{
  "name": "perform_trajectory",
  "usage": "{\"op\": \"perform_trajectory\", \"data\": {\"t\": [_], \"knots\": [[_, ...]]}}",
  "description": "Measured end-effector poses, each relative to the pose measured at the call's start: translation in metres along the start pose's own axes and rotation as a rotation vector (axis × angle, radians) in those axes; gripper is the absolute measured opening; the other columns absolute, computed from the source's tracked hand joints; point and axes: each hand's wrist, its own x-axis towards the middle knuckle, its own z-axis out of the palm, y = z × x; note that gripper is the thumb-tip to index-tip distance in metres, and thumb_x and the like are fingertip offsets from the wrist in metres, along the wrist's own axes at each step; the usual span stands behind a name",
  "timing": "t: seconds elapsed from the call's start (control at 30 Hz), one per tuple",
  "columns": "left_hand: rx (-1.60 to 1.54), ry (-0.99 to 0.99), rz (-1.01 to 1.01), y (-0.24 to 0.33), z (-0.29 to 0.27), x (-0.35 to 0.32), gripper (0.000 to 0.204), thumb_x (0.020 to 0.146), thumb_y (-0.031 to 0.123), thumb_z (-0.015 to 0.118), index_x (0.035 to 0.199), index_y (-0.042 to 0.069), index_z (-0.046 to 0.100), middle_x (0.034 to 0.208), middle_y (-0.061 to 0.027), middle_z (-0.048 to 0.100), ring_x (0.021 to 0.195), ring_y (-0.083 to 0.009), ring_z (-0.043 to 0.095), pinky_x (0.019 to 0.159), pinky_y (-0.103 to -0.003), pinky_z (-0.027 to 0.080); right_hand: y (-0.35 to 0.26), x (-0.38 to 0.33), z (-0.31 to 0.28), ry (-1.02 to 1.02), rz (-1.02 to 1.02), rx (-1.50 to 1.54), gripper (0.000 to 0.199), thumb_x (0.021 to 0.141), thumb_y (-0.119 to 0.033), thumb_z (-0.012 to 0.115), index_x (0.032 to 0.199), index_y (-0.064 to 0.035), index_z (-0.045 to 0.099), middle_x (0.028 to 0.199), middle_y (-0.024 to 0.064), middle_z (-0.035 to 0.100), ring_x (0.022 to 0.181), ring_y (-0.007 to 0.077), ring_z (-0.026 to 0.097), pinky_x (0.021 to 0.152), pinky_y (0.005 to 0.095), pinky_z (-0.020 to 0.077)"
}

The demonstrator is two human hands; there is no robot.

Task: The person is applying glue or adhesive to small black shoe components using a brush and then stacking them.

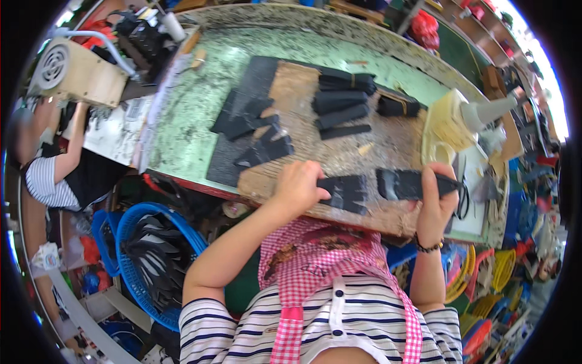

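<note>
My left hand (pixel 301 187) rests at the near edge of a worn wooden board (pixel 285 79), its thumb and fingertips closed on one end of a black slitted piece (pixel 347 193). To the right, my right hand (pixel 438 197) grips a wider black strip (pixel 400 184), whose left end looks shiny. A dark loop (pixel 464 201) shows beside that hand; what it belongs to I cannot tell. Black cut pieces (pixel 267 145) lie spread on the left of the board. Farther back sit several stacked black bundles (pixel 342 103) and a banded black bundle (pixel 398 107).
A pale yellow glue bottle (pixel 451 121) with a grey nozzle stands at the board's right. The green worktable (pixel 200 91) has a raised rim. Lower left is a blue basket (pixel 130 221) of black pieces. At far left another person (pixel 66 176) works beside a beige machine (pixel 79 73).
</note>
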Motion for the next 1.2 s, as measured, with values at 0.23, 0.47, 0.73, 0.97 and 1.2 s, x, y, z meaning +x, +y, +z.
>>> {"op": "perform_trajectory", "data": {"t": [0.23,0.47,0.73,0.97,1.2], "knots": [[-0.304,-0.115,-0.187,0.001,-0.028,-0.003,0.028,0.074,0.027,0.075,0.082,0.001,0.067,0.073,-0.013,0.067,0.068,-0.0254,0.066,0.063,-0.036,0.05,0.0,-0.01,0.0,-0.077,0.088,0.041,0.009,0.094,-0.013,0.058,0.096,-0.0046,0.057,0.072,0.0,0.055,0.048,0.0047,0.05,0.039,0.0194,0.0376],[-0.29,0.065,-0.197,-0.001,-0.008,-0.006,0.02,0.081,0.015,0.07,0.088,-0.001,0.062,0.069,-0.0082,0.065,0.058,-0.0126,0.059,0.057,-0.028,0.047,0.026,-0.024,0.047,-0.207,0.014,-0.141,0.007,0.09,-0.008,0.06,0.093,-0.0028,0.058,0.08,0.0084,0.06,0.069,0.0195,0.062,0.062,0.0317,0.0492],[-0.259,0.125,-0.022,0.003,-0.007,-0.017,0.032,0.07,0.005,0.077,0.097,0.004,0.06,0.072,-0.008,0.065,0.059,-0.0153,0.059,0.056,-0.029,0.046,0.015,-0.02,0.038,-0.149,0.057,-0.084,0.005,0.09,-0.008,0.06,0.092,-0.004,0.059,0.087,0.0078,0.059,0.067,0.0161,0.061,0.053,0.0293,0.0502],[-0.724,0.146,-0.181,-0.01,-0.108,0.05,0.032,0.075,0.003,0.075,0.103,-0.002,0.06,0.087,-0.0057,0.068,0.071,-0.0118,0.063,0.06,-0.025,0.051,-0.01,0.002,-0.031,0.234,-0.316,0.247,0.009,0.095,-0.01,0.054,0.1,-0.002,0.054,0.095,0.0064,0.056,0.057,0.0097,0.056,0.039,0.0211,0.0437],[-0.296,0.356,-0.487,-0.163,-0.141,0.145,0.04,0.074,0.014,0.08,0.105,-0.005,0.063,0.093,-0.0138,0.068,0.077,-0.0193,0.067,0.062,-0.03,0.053,0.009,0.006,-0.053,0.21,-0.257,0.173,0.01,0.095,-0.012,0.055,0.099,-0.0027,0.054,0.089,0.0048,0.055,0.056,0.0078,0.054,0.04,0.0207,0.0428]]}}
